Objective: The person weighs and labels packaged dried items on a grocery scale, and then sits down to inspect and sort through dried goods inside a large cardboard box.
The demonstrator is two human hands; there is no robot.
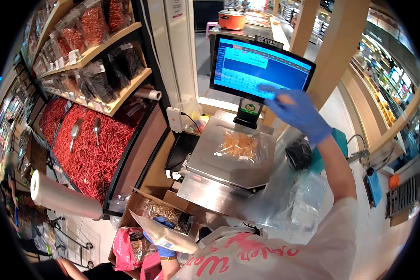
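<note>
My right hand (301,113), in a blue glove, reaches to the touchscreen (266,66) of a weighing scale. Its index finger extends over the on-screen keyboard, and I see nothing held in it; whether the fingertip touches the glass is unclear. Below the screen, a clear plastic bag of pale orange dried pieces (239,144) lies on the scale's steel platform (210,157). Low on the left, my left hand (164,250), also gloved in blue, grips a flat beige packet (168,234) that hides part of the hand.
An open cardboard box (128,220) holds pink bags (128,248) beside my left hand. Further left are a plastic roll (66,197), a bin of dried red chillies (87,157) with metal scoops, and shelves of packets. Clear bags (308,199) and a black bag (298,154) lie right.
</note>
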